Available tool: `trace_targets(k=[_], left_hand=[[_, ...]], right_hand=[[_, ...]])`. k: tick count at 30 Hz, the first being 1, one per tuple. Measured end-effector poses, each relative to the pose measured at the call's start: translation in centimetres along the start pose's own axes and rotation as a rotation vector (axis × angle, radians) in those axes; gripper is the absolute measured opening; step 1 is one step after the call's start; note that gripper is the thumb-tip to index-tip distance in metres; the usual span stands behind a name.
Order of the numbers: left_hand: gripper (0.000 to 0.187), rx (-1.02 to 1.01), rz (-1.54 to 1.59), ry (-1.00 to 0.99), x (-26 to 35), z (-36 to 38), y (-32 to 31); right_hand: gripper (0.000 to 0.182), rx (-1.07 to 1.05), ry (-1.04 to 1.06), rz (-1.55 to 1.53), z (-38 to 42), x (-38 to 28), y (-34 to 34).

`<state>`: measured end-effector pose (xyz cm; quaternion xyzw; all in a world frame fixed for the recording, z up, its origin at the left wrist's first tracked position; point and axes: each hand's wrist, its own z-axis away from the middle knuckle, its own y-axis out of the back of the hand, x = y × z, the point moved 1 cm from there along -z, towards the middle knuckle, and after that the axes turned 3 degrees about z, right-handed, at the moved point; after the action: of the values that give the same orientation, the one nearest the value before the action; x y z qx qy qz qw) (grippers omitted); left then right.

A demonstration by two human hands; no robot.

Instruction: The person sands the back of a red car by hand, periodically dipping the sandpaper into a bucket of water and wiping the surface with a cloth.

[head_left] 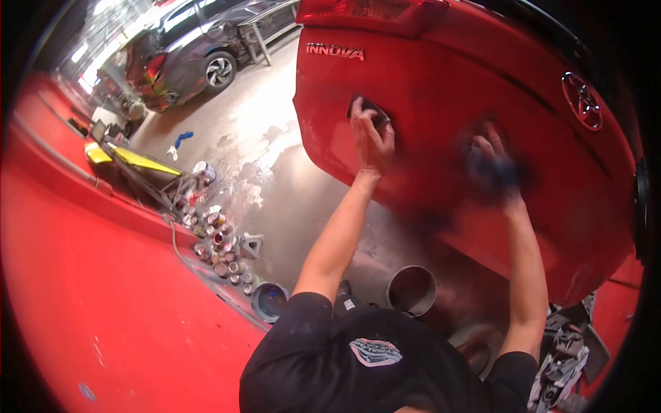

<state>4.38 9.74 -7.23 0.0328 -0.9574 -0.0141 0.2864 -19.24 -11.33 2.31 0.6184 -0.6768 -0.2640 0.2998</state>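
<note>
My left hand [372, 141] presses a dark, thin sheet that looks like sandpaper [376, 114] against the red tailgate [420, 76], below the INNOVA badge [335, 51]. Its fingers lie over the sheet. To the right, my right hand [493, 146] is on the same panel with a blue cloth [490, 172] bunched under the palm and fingers. Motion smears this hand and the cloth. The round chrome emblem [582, 101] sits further right on the panel, apart from both hands.
Below the tailgate stand a bucket [411, 290] and a blue-toned pail [270, 301]. Several paint cans [220, 241] and a grey stand [250, 246] are on the floor at left. A dark car [186, 55] is parked behind; a red surface [89, 296] runs along the left.
</note>
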Motion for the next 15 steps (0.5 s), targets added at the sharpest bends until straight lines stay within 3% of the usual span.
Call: trace_targets(k=[1,2,4,7,9,12,13,15], left_hand=[[0.047,0.039,0.004,-0.056,0.5,-0.8,0.1],[0.047,0.043,-0.011,-0.059,0.4,-1.5,0.1],[0.057,-0.008,-0.359,0.036,-0.4,-2.5,-0.6],[0.06,0.099,-0.322,0.201,-0.2,-2.3,-3.0],[0.06,0.16,-0.271,0.212,3.4,1.4,-5.7],[0.071,-0.034,-0.202,0.1,11.5,11.6,-7.0],[0.072,-0.14,-0.135,0.147,13.3,14.3,-6.7],[0.072,-0.129,-0.123,0.082,10.7,12.0,-6.1]], right_hand=[[0.057,-0.022,0.014,-0.041,-0.2,0.5,1.5],[0.057,-0.045,0.097,0.016,-1.1,0.1,4.3],[0.057,-0.069,0.191,0.056,-0.2,2.5,5.9],[0.052,-0.141,0.068,-0.206,1.1,8.1,5.8],[0.051,-0.122,0.094,-0.272,1.3,9.6,6.1],[0.054,-0.044,0.221,-0.252,0.3,10.7,5.2],[0.055,-0.014,0.288,-0.228,0.2,11.2,4.8],[0.056,-0.008,0.347,-0.178,-0.1,11.5,5.2]])
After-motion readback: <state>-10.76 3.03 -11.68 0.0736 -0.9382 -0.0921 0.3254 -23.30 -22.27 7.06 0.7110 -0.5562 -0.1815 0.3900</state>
